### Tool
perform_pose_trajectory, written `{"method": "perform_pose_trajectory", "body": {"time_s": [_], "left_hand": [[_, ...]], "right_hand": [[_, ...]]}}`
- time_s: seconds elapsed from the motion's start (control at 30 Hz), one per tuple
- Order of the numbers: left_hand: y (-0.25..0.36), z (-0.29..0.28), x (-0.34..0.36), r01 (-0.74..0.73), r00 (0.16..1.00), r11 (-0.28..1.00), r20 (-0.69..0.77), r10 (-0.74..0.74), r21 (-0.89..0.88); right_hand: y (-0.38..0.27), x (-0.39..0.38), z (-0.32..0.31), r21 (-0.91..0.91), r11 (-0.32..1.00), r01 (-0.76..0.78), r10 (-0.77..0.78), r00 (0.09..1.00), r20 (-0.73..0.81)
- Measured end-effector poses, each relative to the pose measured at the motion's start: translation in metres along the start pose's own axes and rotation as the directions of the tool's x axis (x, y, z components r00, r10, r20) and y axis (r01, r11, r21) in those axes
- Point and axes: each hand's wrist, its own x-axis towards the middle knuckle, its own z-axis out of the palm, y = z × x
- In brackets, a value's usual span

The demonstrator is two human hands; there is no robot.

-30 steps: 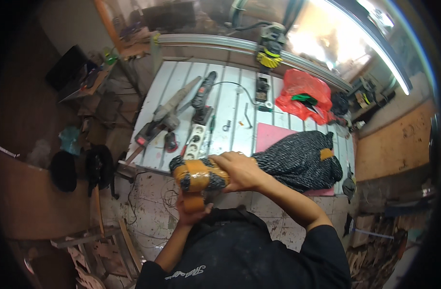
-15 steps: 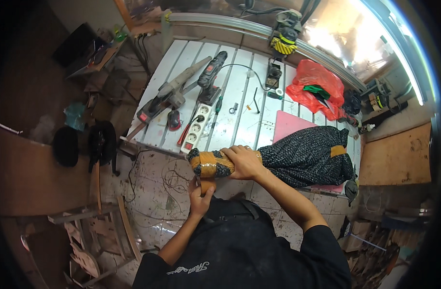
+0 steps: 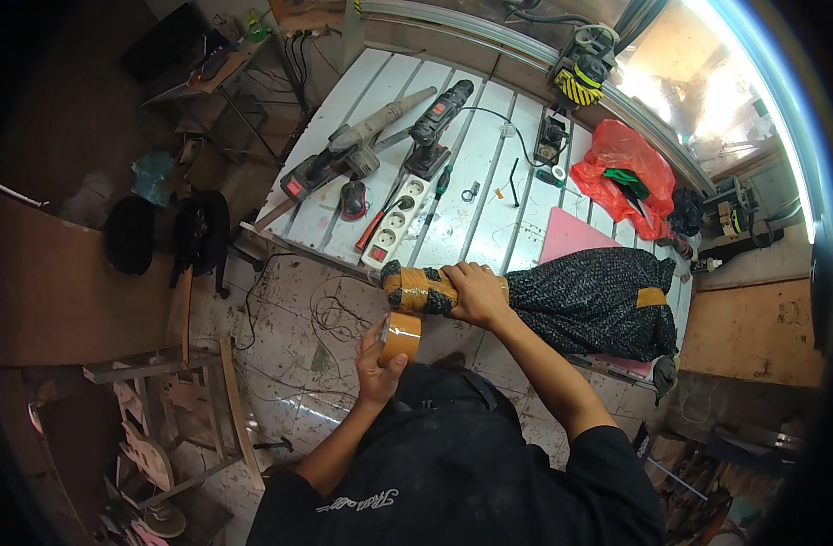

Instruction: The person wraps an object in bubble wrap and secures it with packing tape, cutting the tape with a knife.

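Note:
A long bundle (image 3: 594, 296) wrapped in dark speckled material lies across the near right part of the worktable, its narrow neck jutting over the front edge. Brown packing tape (image 3: 414, 289) is wound round that neck, and another strip (image 3: 651, 297) crosses the wide end. My right hand (image 3: 475, 293) grips the neck from above, fingers wrapped round it. Below the neck's tip, my left hand (image 3: 376, 371) holds a roll of brown tape (image 3: 402, 340), with the thumb at its lower edge. The roll sits right against the taped neck; whether a strip joins them I cannot tell.
On the slatted white worktable (image 3: 489, 232) lie a cordless drill (image 3: 439, 118), a blower-like tool (image 3: 357, 146), a white power strip (image 3: 398, 223), a green-handled screwdriver (image 3: 444, 180), a black hex key (image 3: 514, 185), a pink sheet (image 3: 575, 233) and a red plastic bag (image 3: 616, 150). A rail-mounted machine (image 3: 585, 73) stands behind.
The view has shifted, so table and bundle appear further right. My left hand has turned the tape roll, and more of its outer face shows. My right hand keeps its grip on the neck.

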Motion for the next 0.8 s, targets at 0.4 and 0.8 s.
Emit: {"method": "perform_pose_trajectory", "body": {"time_s": [0.4,0.8], "left_hand": [[0.016,0.012,0.117,0.067,0.998,0.982,0.014,-0.065,-0.174],[0.013,0.007,0.154,0.181,0.899,0.981,0.393,-0.192,0.064]], "right_hand": [[-0.005,-0.021,0.006,-0.032,0.997,0.073,-0.075,0.996,-0.052],[-0.015,-0.046,-0.019,0.040,0.989,0.144,-0.141,0.988,-0.069]]}}
